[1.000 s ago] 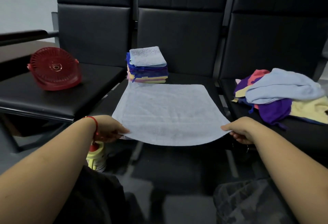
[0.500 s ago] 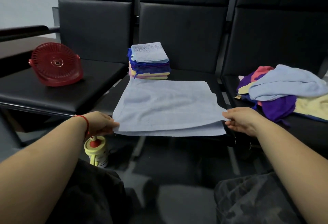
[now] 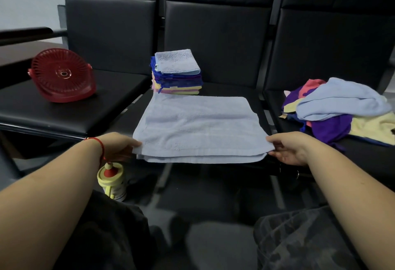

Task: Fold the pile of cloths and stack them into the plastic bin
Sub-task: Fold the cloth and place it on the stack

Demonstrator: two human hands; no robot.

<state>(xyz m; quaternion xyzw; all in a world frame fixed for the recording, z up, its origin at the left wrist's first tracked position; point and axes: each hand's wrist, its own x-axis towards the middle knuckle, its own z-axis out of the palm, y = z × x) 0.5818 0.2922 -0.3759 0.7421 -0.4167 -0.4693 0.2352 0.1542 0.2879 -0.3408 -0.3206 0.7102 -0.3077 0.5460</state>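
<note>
a row of black padded seats [image 3: 213,41] fills the view, against a pale wall at the far left. on the middle seat lies a light blue cloth [image 3: 198,126] folded in half, its doubled edges toward the person. the left hand [image 3: 119,145] pinches the near left corner and the right hand [image 3: 288,148] pinches the near right corner, though which layers each grips is hard to tell. behind the cloth sits a stack of folded cloths [image 3: 177,73]. an unfolded pile of cloths [image 3: 339,109] rests on the right seat. a red fan [image 3: 62,77] stands on the left seat, a yellow bottle [image 3: 111,177] below.
</note>
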